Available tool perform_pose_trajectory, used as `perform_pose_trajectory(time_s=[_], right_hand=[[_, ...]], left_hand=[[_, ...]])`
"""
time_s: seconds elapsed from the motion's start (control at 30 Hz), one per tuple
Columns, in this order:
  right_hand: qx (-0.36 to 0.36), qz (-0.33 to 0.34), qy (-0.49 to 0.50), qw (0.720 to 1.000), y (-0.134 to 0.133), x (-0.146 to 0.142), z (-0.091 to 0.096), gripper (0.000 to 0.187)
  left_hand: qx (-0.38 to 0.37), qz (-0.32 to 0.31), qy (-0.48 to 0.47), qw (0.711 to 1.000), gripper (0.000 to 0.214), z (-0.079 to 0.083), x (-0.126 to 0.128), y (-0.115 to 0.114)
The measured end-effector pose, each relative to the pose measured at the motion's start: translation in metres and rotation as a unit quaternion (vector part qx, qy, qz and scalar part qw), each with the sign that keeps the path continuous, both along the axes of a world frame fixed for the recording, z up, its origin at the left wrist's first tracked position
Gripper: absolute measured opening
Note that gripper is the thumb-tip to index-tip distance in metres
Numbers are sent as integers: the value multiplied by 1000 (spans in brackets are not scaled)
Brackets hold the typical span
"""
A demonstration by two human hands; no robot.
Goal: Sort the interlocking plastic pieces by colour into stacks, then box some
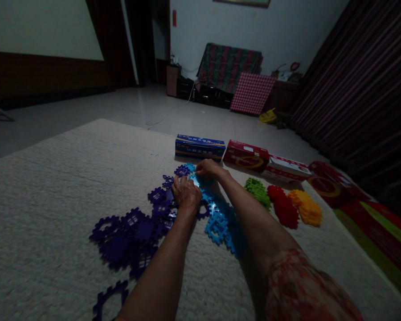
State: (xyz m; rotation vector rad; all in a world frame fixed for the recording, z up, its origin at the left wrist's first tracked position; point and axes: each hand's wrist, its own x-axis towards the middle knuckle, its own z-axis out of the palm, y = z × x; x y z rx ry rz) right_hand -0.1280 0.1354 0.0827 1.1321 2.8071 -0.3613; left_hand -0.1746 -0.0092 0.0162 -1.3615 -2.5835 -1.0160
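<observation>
My left hand [186,192] rests on the inner edge of a spread of dark purple plastic building pieces [116,247], its fingers bent and slightly apart. The pieces are flat and notched, some with window-like cutouts. Just ahead and to the right, my right hand [210,169] is bent down with its fingers closed on a light blue notched piece [194,179], the fingertips partly hidden. More light blue pieces [217,227] trail toward me below my right forearm. One dark purple ring piece [203,209] lies among them.
Stacks of green pieces [257,192], red pieces [284,207] and yellow pieces [305,207] sit to the right on the cream mat [70,178]. A blue box [199,148], a dark red box [246,156] and a red-and-white box [286,169] line the far edge. More boxes [334,185] stand at right.
</observation>
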Motion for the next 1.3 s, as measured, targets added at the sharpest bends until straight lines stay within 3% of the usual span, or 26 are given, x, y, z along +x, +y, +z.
perform_pose_trajectory(time_s=[0.3, 0.6, 0.87, 1.3], right_hand=[[-11, 4, -32, 999, 6, -7, -4, 25], [10, 5, -81, 997, -8, -15, 6, 26], [18, 39, -83, 996, -7, -8, 6, 34], [37, 98, -118, 987, -9, 0, 5, 28]], left_hand=[[-10, 3, 2, 1000, 26, 4, 2, -1], [-10, 3, -3, 1000, 26, 3, 2, 0], [-16, -4, -3, 1000, 27, 7, 3, -2], [-15, 8, -2, 1000, 28, 7, 4, -2]])
